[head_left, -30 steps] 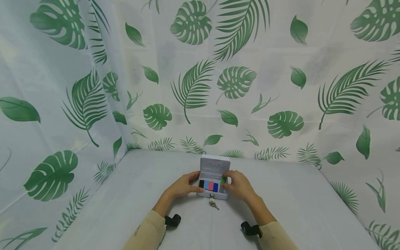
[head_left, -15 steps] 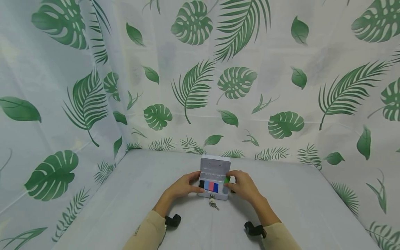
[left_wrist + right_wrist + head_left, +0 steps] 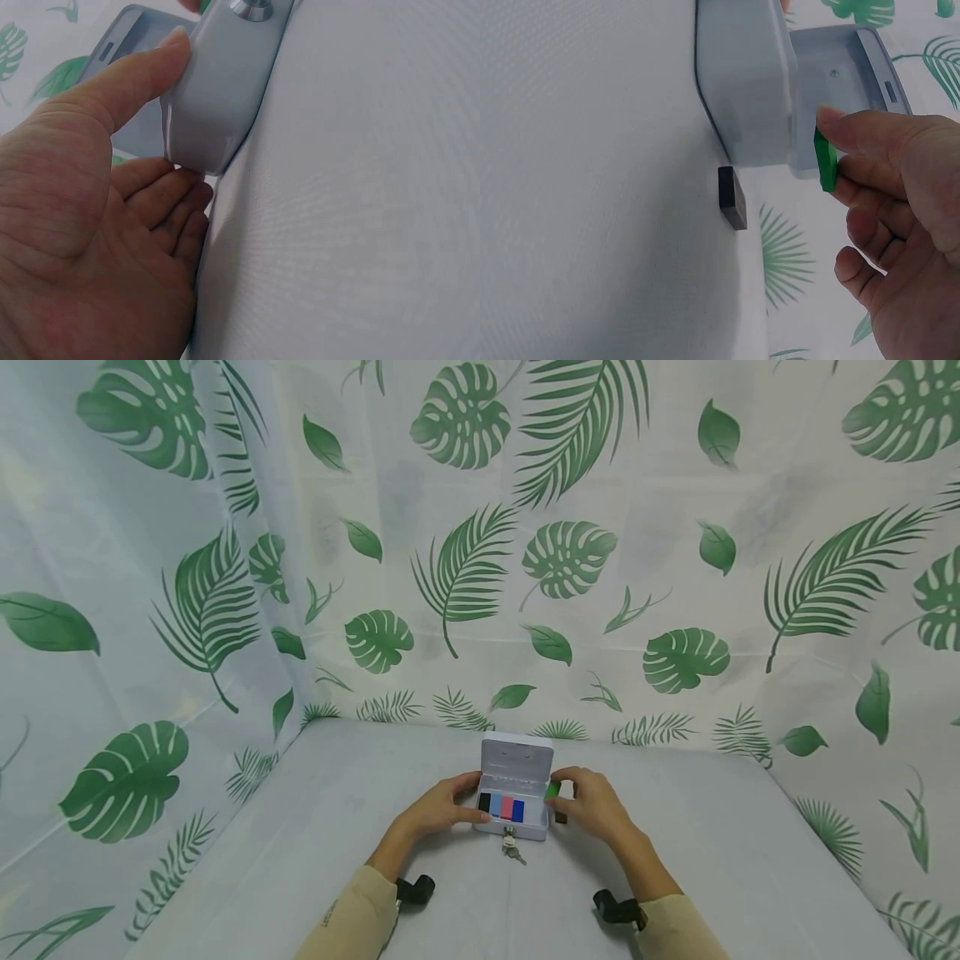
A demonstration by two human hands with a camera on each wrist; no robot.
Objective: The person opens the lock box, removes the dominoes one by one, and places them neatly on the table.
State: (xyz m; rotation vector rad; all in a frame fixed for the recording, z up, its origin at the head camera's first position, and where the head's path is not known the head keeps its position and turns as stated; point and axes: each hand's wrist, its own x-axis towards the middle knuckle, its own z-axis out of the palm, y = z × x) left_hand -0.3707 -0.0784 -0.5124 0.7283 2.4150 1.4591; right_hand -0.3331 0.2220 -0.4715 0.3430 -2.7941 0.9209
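While the left hand (image 3: 437, 806) holds the open box (image 3: 529, 832) at the frame's lower centre, the right hand (image 3: 596, 802), grip narrow, pinches a green block (image 3: 826, 160) at the box's right edge, near a dark block (image 3: 733, 199).

Box (image 3: 217, 90): cut off by top edge, both wrist views. Dark block (image 3: 561, 817): partly hidden behind right hand (image 3: 596, 806), head view. Left sleeve (image 3: 356, 910): lettering (image 3: 328, 913) too small to read.

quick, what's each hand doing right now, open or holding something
Left hand: holding the box by its left end.
Right hand: holding the green block, pinched between thumb and fingers.
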